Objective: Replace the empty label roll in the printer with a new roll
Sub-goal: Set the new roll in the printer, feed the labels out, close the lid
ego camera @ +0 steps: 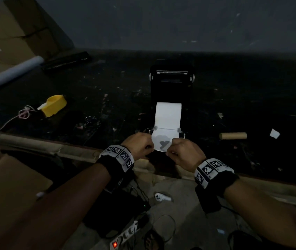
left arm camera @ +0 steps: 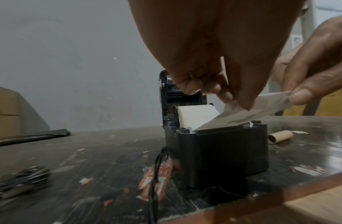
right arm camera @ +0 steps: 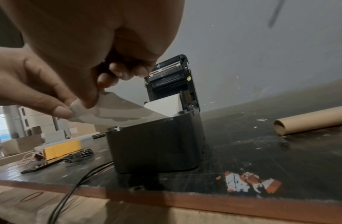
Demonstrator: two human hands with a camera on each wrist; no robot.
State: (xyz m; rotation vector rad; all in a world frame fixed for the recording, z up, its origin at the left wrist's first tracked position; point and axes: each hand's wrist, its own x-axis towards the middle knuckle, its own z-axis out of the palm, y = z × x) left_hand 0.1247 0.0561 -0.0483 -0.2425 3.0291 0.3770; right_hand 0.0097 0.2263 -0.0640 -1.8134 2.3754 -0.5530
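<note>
The table (ego camera: pixel 251 98) is dark and scuffed, and the printer (ego camera: pixel 170 91) stands on it near its front edge, lid hinged open and upright at the back. All positions below are given relative to the printer.

The new roll (ego camera: pixel 168 112) is seated in the printer's open bay, its axis running side to side. Its free strip (ego camera: pixel 163 139) leads forward out of the bay, between two small guides and over the front lip, towards the person.

The empty core (ego camera: pixel 232 135) (a bare cardboard tube) lies on the table to the right of the printer, well apart from it. A yellow tape dispenser (ego camera: pixel 54 105) sits well to the left.

The left hand (ego camera: pixel 140 145) pinches the left corner of the strip's leading edge between thumb and fingers. The right hand (ego camera: pixel 183 153) pinches the right corner in the same manner. Both hands are at the front of the printer, level with each other, so neither is nearer.

Judgement: the strip's long axis runs front to back, and the pull should follow that line, evenly on both corners, so that the strip lies square between the guides before the lid is lowered. An uneven pull would probably skew the feed.
</note>
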